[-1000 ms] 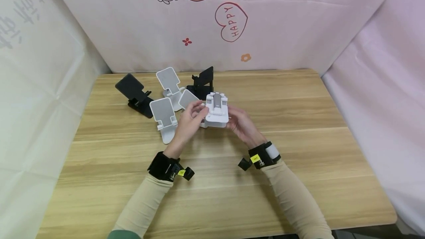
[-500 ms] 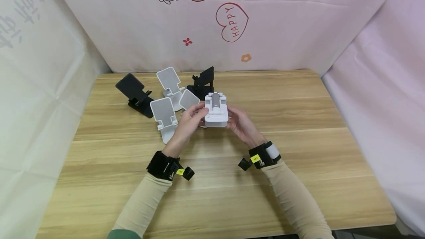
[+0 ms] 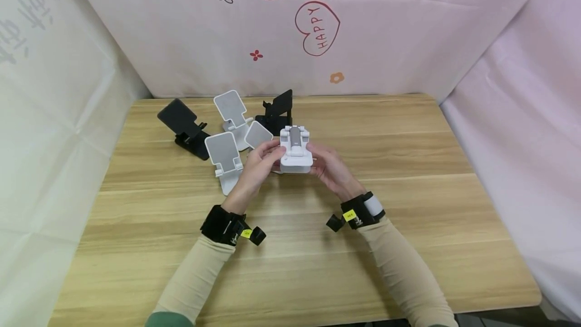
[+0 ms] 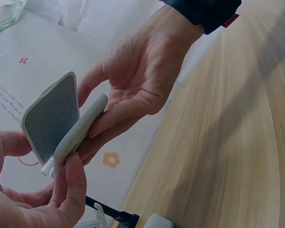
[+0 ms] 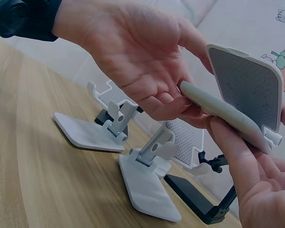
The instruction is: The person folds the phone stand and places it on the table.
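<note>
A white phone stand [image 3: 296, 160] with a grey pad is held up between both hands, over the middle of the table. My left hand [image 3: 256, 170] grips its left side, thumb on the upper face. From the right, my right hand [image 3: 333, 171] holds the opposite edge with its thumb beside the hinge arm. The left wrist view shows the stand's padded plate [image 4: 54, 116] standing at an angle to its base [image 4: 80, 126]. Fingers of both hands curl around the base edge there. In the right wrist view the same plate [image 5: 249, 85] tilts away from the base.
Left of the hands stand a black phone stand [image 3: 181, 122], a white one [image 3: 230, 110] and a nearer white one [image 3: 223, 153]. Another white stand [image 3: 257, 135] is partly hidden by the left hand. A second black stand [image 3: 278, 112] is just behind. A printed cloth [image 3: 386, 39] hangs beyond the table.
The held phone stand has shifted slightly left. The right thumb has come up onto its right edge. The left hand keeps nearly the same grip.
</note>
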